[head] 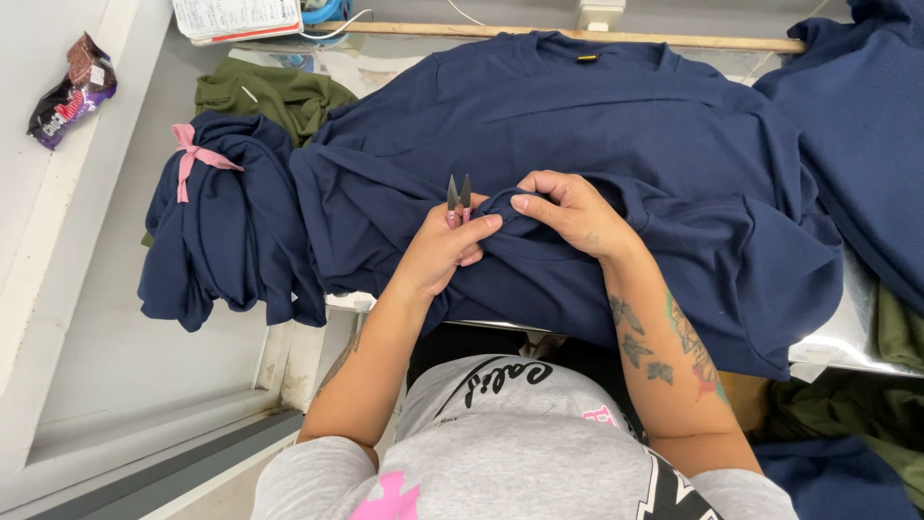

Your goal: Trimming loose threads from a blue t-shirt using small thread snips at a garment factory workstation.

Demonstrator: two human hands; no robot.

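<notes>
Left hand (445, 248) is gripping snips (458, 197), blades pointing away, just left of the navy shirt (597, 135) fold that right hand (568, 210) fingers are pinching on the desk (847, 332).

navy shirt (597, 135) | spread flat, hem bunched | thread snips (458, 197) | blades up
</notes>
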